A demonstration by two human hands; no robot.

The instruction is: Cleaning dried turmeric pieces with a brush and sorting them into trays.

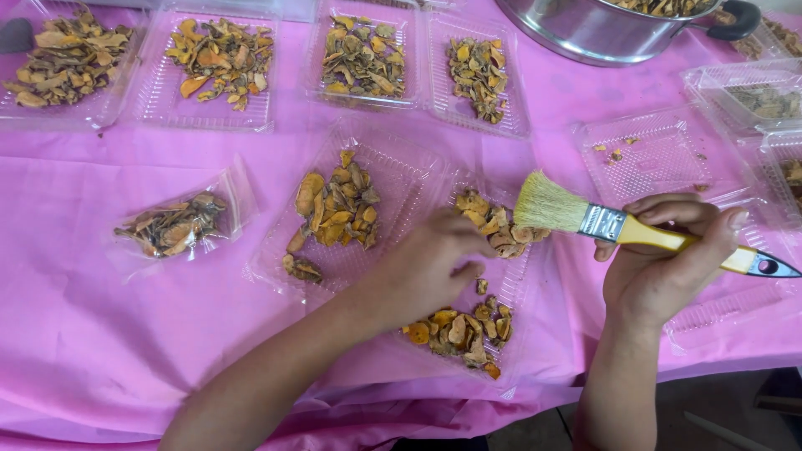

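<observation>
The left hand (430, 267) lies nearest, its forearm coming up from seven o'clock, fingers curled down into an open clear tray (501, 288) at the centre of the pink cloth (100, 334). Whether the fingertips pinch a piece cannot be told. Dried orange-brown slices (459, 330) lie in that tray at six o'clock of the hand, with more at one o'clock of it. The right hand (668, 263), at three o'clock of the left, is closed around the yellow handle of a paintbrush (618, 227); the pale bristles point to nine o'clock and hang over the slices at the tray's far end. At ten o'clock of the left hand a second tray (393, 179) holds another heap. A small clear bag (175, 224) of slices lies at nine o'clock, well apart. Four filled trays line the far edge, and a steel pot (585, 33) stands at one o'clock.
</observation>
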